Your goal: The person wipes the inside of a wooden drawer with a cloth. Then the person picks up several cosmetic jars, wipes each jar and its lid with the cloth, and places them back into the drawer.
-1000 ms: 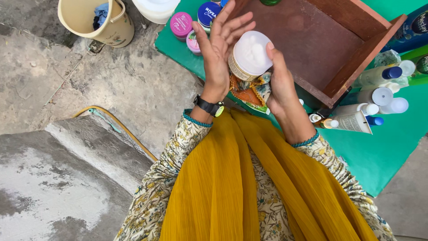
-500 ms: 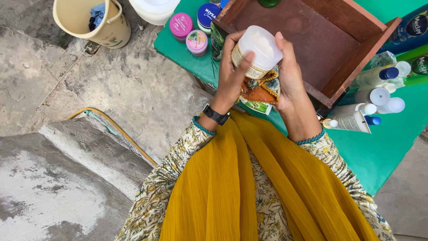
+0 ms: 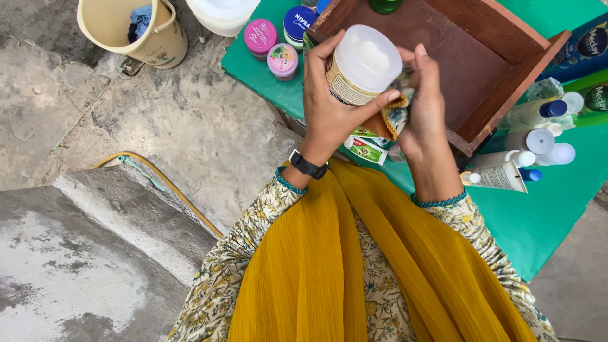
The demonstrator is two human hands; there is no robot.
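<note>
The left hand (image 3: pixel 329 104) has its fingers (image 3: pixel 386 99) clenched around a round white-lidded jar (image 3: pixel 362 63), holding it tilted in the air above the near-left corner of a dark wooden tray (image 3: pixel 468 57). The right hand (image 3: pixel 425 107) pinches a patterned orange cloth (image 3: pixel 391 117) against the jar's side, its fingers closed on the fabric. A black watch (image 3: pixel 308 165) sits on the left wrist.

The tray rests on a green tabletop (image 3: pixel 544 215), which stands over a rough, stained concrete floor (image 3: pixel 158 126). Near the tabletop's left edge stand a pink-lidded jar (image 3: pixel 259 35), a smaller pink pot (image 3: pixel 282 59) and a blue tin (image 3: pixel 298 21). Toward the right edge lie white tubes and bottles (image 3: pixel 525 149) with white and blue caps, packed close together. A small green-and-white box (image 3: pixel 366 151) lies under the hands, partly covered.

The tray's far end and a green bottle (image 3: pixel 385 5) in it are cut off by the top edge. A cream plastic jug (image 3: pixel 136 28) with a bluish rag inside stands on the floor beside a white container (image 3: pixel 221 14), also cut off. A yellow hose (image 3: pixel 171 183) curves along the concrete step. A mustard scarf (image 3: pixel 354 266) fills the foreground
</note>
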